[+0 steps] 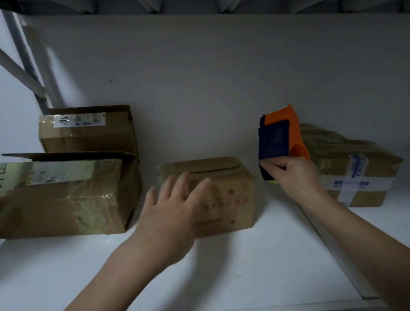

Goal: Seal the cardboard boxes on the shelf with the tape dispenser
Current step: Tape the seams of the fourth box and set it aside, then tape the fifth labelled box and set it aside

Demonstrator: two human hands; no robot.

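We see the right hand (pixel 294 174) grasping the tape dispenser (pixel 281 139) (orange and navy). Left of it, the left hand (pixel 171 208), fingers spread, hovers by the small box (pixel 228 195).

Dim, greyish light; left hand (pixel 176 208) motion-blurred, wide-angle bending at the edges.

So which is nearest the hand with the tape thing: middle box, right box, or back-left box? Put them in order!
1. Right box, just behind the right hand gripping the tape dispenser.
2. Middle box, left of that hand.
3. Back-left box, far left at the back.
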